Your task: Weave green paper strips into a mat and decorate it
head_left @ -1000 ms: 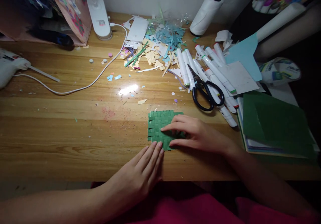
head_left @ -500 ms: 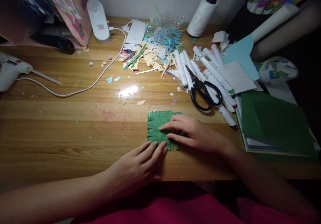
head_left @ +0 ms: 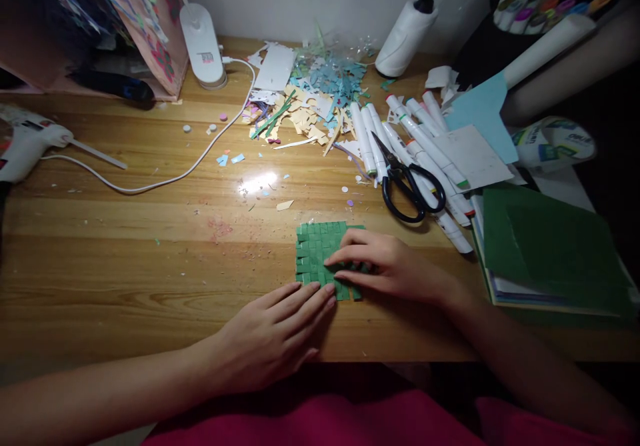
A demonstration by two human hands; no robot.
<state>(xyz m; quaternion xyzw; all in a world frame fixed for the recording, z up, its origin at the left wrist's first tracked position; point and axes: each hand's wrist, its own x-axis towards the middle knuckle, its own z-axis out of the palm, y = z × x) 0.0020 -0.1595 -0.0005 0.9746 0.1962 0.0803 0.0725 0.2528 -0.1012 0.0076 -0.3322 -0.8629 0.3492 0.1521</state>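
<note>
A small square mat of woven green paper strips (head_left: 315, 249) lies flat on the wooden table. Along its lower edge rest the outstretched fingertips of my left hand (head_left: 273, 336). My right hand (head_left: 387, 266) reaches over the mat's right side, its fingers partly bent and apart, with the index fingertip and thumb touching the woven surface. Part of the mat's right side is hidden under this hand. Neither hand grips anything.
Black-handled scissors (head_left: 413, 189) lie on several white markers (head_left: 430, 149). Behind them is a heap of paper scraps (head_left: 305, 109). Green paper sheets (head_left: 550, 239) are stacked at right. A glue gun (head_left: 35, 139) and white cable (head_left: 165, 183) occupy the left.
The right fingertips have slid slightly right across the mat. My left hand stays at the lower edge. The whole view has shifted a little.
</note>
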